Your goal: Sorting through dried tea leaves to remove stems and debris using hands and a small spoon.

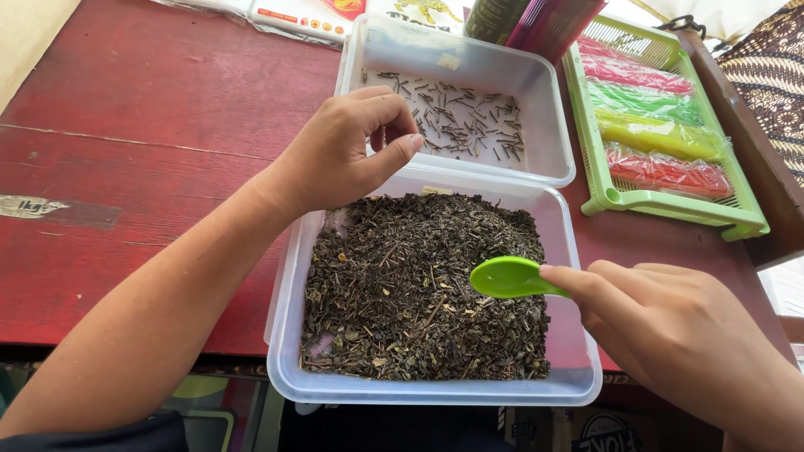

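A clear plastic tub (285,335) in front of me is filled with dark dried leaves (402,285). Behind it stands a second clear tub (548,125) with several thin dark stems (461,121) scattered on its bottom. My left hand (343,151) hovers over the near edge of the far tub, its thumb and fingers pinched together; whether a stem is between them I cannot make out. My right hand (670,326) holds a green plastic spoon (507,276) just above the leaves at the right side of the near tub.
Both tubs rest on a red wooden table (142,142). A light green slotted tray (670,205) with pink, green, yellow and red packets lies at the right. Printed packets and a dark can stand at the far edge. The table's front edge runs under the near tub.
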